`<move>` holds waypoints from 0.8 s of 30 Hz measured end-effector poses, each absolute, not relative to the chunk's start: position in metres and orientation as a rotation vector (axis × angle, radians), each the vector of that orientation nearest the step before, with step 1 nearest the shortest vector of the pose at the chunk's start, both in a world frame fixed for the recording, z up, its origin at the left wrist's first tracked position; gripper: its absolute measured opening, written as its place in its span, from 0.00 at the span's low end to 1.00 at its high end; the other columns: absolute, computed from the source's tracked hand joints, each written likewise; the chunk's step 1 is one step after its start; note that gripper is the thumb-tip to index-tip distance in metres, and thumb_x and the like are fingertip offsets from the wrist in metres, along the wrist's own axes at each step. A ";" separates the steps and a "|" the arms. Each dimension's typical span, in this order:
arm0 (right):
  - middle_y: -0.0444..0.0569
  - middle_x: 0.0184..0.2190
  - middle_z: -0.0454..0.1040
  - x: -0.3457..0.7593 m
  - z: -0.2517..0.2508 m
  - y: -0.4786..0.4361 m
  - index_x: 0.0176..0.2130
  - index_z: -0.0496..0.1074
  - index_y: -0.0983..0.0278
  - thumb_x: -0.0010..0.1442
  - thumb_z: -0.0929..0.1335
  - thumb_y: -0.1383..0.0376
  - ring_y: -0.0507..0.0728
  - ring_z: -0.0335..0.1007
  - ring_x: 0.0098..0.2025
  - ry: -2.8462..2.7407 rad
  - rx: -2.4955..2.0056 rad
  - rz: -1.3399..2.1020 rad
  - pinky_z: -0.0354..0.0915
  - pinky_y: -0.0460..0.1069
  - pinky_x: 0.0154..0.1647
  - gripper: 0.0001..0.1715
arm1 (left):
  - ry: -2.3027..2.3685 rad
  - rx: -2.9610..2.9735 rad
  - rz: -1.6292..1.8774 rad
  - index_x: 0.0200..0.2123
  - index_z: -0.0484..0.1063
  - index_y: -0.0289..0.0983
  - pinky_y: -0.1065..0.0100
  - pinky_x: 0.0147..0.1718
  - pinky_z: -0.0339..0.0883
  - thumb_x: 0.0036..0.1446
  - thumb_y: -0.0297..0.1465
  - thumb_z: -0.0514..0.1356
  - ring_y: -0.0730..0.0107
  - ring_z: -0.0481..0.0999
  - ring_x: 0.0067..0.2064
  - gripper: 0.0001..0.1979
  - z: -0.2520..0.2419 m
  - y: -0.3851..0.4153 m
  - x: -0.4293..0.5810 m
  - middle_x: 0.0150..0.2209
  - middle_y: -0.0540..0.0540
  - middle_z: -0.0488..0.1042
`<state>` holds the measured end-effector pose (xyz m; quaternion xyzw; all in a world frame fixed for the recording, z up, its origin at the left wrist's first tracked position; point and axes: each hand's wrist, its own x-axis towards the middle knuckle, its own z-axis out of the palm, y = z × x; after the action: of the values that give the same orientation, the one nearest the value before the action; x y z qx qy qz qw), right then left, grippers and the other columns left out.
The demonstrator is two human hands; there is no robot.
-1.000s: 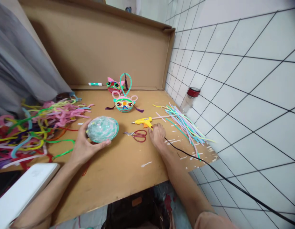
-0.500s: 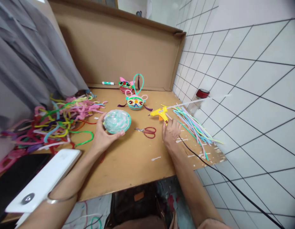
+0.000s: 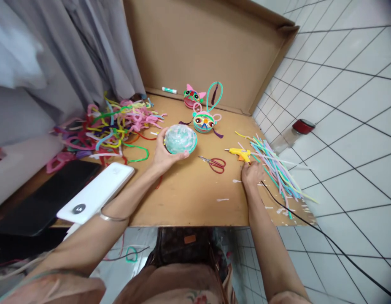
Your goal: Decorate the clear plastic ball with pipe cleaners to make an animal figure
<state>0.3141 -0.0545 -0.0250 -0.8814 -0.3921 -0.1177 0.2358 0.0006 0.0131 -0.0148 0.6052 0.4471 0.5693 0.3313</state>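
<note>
My left hand (image 3: pixel 163 157) is closed around a teal and white woven bowl shape (image 3: pixel 180 138), holding it on the cardboard tabletop (image 3: pixel 189 194). My right hand (image 3: pixel 252 174) is closed on the handle of a yellow glue gun (image 3: pixel 238 154), whose black cord (image 3: pixel 312 228) trails off to the right. Red scissors (image 3: pixel 214 162) lie between the two hands. Two finished pipe-cleaner faces (image 3: pixel 204 122) stand behind the bowl.
A tangled heap of coloured pipe cleaners (image 3: pixel 109 128) lies at the left, and a bundle of straight pastel ones (image 3: pixel 277 169) at the right edge. A white phone (image 3: pixel 95 192) rests on a black device (image 3: pixel 46 196). A red-lidded jar (image 3: pixel 293 133) stands by the tiled wall.
The view has swung left and pulled back. My right hand took hold of the glue gun, lifted it, then brought it back down near the table. The left hand kept the bowl.
</note>
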 end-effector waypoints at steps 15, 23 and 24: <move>0.58 0.46 0.74 0.243 -0.022 -0.060 0.49 0.76 0.64 0.68 0.61 0.59 0.62 0.68 0.46 -2.005 -2.136 -0.245 0.58 0.54 0.46 0.20 | 1.174 1.681 1.462 0.62 0.56 0.41 0.49 0.63 0.60 0.31 0.41 0.76 0.48 0.66 0.64 0.54 -0.016 0.010 0.002 0.63 0.37 0.62; 0.68 0.51 0.70 0.268 -0.015 -0.072 0.48 0.71 0.71 0.61 0.61 0.70 0.67 0.65 0.51 -1.530 -2.270 -0.453 0.58 0.61 0.50 0.17 | 1.162 1.801 1.345 0.62 0.56 0.40 0.49 0.62 0.62 0.33 0.43 0.75 0.48 0.67 0.62 0.53 -0.021 0.005 0.005 0.62 0.37 0.64; 0.66 0.51 0.71 0.266 -0.017 -0.072 0.47 0.71 0.70 0.61 0.61 0.70 0.66 0.66 0.51 -1.547 -2.157 -0.387 0.59 0.60 0.52 0.16 | 1.160 1.825 1.334 0.62 0.56 0.40 0.48 0.62 0.62 0.33 0.43 0.75 0.48 0.68 0.62 0.53 -0.022 0.003 0.006 0.61 0.37 0.64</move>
<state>0.2660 -0.0716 -0.0167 -0.7831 -0.5616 -0.1404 0.2274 0.0061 0.0035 -0.0224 0.6863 0.4359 0.5014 0.2959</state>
